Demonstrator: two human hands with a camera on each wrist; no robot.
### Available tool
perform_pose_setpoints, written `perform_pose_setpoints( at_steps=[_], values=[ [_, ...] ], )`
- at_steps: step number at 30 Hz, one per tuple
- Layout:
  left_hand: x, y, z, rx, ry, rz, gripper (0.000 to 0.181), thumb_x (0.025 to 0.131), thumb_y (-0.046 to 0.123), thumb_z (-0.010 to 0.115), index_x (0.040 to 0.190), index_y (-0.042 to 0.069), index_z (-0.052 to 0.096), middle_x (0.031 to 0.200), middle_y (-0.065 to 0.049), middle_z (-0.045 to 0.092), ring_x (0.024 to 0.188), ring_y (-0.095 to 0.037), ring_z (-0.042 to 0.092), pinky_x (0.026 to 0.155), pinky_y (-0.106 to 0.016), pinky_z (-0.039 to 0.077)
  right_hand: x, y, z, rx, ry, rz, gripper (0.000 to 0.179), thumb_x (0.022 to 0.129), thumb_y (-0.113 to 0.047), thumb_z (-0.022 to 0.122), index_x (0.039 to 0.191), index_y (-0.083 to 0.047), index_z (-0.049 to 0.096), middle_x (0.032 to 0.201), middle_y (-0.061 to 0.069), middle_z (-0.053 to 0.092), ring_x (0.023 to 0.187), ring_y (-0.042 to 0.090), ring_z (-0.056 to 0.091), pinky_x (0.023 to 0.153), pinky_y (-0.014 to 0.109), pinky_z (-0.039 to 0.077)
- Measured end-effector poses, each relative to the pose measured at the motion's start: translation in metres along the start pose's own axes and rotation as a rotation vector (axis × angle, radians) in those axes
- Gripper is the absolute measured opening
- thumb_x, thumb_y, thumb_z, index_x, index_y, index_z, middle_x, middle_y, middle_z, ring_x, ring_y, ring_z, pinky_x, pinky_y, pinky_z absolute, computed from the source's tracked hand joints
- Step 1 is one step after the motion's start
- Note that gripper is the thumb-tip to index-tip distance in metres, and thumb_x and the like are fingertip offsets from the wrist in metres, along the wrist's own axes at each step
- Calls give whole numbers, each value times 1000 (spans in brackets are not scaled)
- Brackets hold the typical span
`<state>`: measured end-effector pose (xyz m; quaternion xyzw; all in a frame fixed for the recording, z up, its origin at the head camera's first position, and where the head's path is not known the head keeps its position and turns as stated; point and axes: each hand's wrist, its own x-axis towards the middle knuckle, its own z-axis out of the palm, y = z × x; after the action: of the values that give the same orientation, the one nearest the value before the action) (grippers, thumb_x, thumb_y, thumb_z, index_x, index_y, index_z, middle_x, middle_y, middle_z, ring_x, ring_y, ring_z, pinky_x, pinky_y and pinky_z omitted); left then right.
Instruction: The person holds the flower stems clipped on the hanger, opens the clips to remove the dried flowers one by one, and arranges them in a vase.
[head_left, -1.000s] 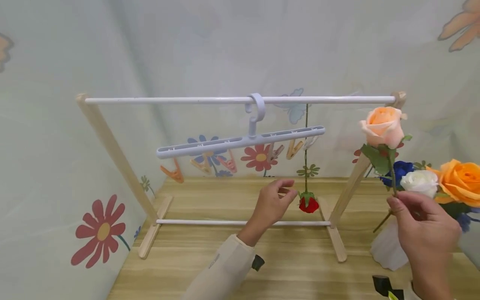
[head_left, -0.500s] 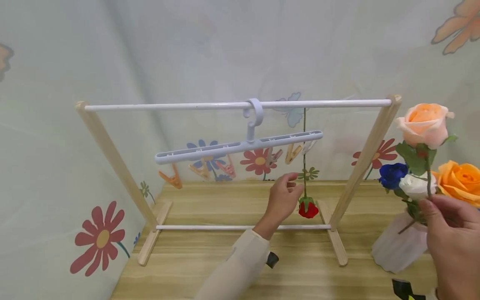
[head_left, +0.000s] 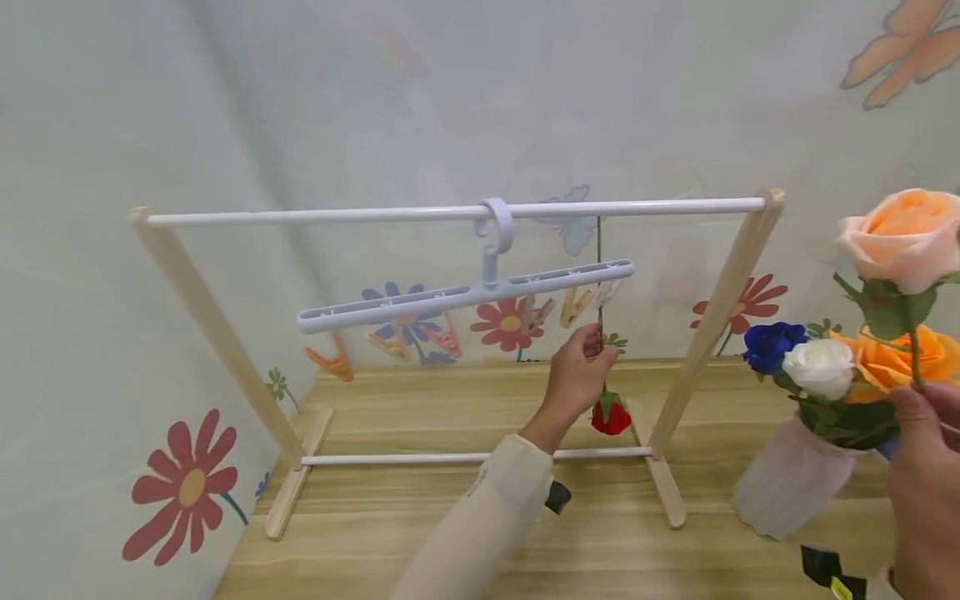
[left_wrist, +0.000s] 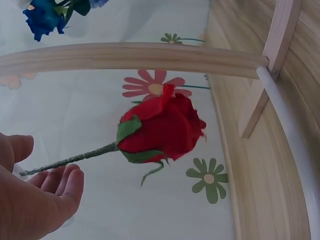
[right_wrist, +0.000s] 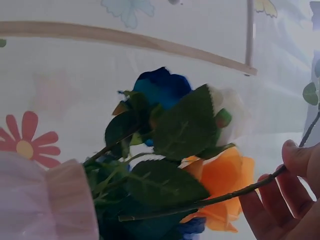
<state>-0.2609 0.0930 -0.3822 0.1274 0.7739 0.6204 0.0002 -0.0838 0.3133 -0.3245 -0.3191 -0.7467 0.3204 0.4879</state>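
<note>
A red rose (head_left: 611,418) hangs head down on a long stem, which passes the white clip (head_left: 607,293) at the right end of a pale blue hanger (head_left: 390,310). My left hand (head_left: 573,375) is at this stem, above the bloom. In the left wrist view the stem runs between the thumb and bent fingers (left_wrist: 72,187), which stand apart. On the far right my right hand (head_left: 926,467) pinches the stem of a peach rose (head_left: 903,237), bloom upward. The right wrist view shows that stem's lower end over the leaves of the vase flowers; the peach bloom is outside that view.
The hanger hooks over the white rod (head_left: 330,216) of a wooden stand (head_left: 217,325) and tilts. More clips hang from it, including an orange one (head_left: 332,358). A white vase (head_left: 791,479) with blue, white and orange roses (head_left: 911,358) stands right of the stand.
My left hand has moved up and right to the red rose's stem. My right hand has carried the peach rose to the right, past the stand's post to beside the vase flowers.
</note>
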Motion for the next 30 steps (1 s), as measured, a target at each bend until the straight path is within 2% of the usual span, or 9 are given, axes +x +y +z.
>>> perform_pose_setpoints(
  at_steps=[4,6,9,12,15,19,24,26,30],
  values=[
    [1,-1,0,23,47,30,37,98,25,67,131,10,65,121,-7,73,111,-18,69,94,-30,58,-1,-2,3,-87,-25,60,44,103,-46,50,134,-18,67,139,2,66,97,-20,44,106,10,40],
    [1,-1,0,33,68,34,31,97,24,68,125,11,68,114,-5,75,104,-14,70,89,-28,58,-1,0,4,-88,-39,86,43,103,-45,51,133,-20,68,136,-2,67,99,-19,46,108,13,42],
    [-1,0,0,59,85,30,27,97,25,68,121,13,71,105,0,74,93,-9,67,81,-24,56,0,7,7,-41,-57,94,40,102,-42,57,130,-16,70,113,-21,67,98,-18,49,100,8,42],
    [-1,1,-1,79,91,45,25,97,24,68,119,12,72,100,0,74,87,-7,63,76,-23,54,2,16,10,-16,-74,86,35,102,-37,60,127,-15,71,94,-38,46,88,-21,40,86,5,39],
    [-2,2,-2,97,82,56,21,97,24,68,115,13,73,97,0,74,83,-5,61,74,-22,52,3,25,14,39,-82,65,13,102,-29,62,111,-33,69,87,-39,40,85,-21,40,80,4,36],
    [-5,3,-4,94,47,48,19,98,24,68,113,13,73,96,1,73,82,-5,59,73,-21,51,5,33,18,72,-78,67,20,102,-27,60,98,-46,55,86,-39,39,85,-21,39,79,5,33],
    [-10,4,-5,83,7,44,20,98,24,68,114,13,73,96,3,72,82,-4,58,72,-21,51,6,36,22,43,-46,75,11,104,-28,57,110,-31,66,87,-41,36,86,-23,36,79,6,31],
    [-12,3,-5,83,-6,48,20,99,24,68,114,12,73,95,4,72,82,-3,58,71,-20,51,6,36,23,35,-27,61,22,104,-26,57,118,-14,69,88,-42,35,86,-23,36,79,6,30],
    [-14,2,-6,75,-16,74,21,98,24,68,113,11,74,96,2,73,81,-3,59,71,-19,51,8,37,25,35,-17,35,33,105,-26,57,124,-1,67,89,-43,35,87,-23,36,79,7,30]
  ],
)
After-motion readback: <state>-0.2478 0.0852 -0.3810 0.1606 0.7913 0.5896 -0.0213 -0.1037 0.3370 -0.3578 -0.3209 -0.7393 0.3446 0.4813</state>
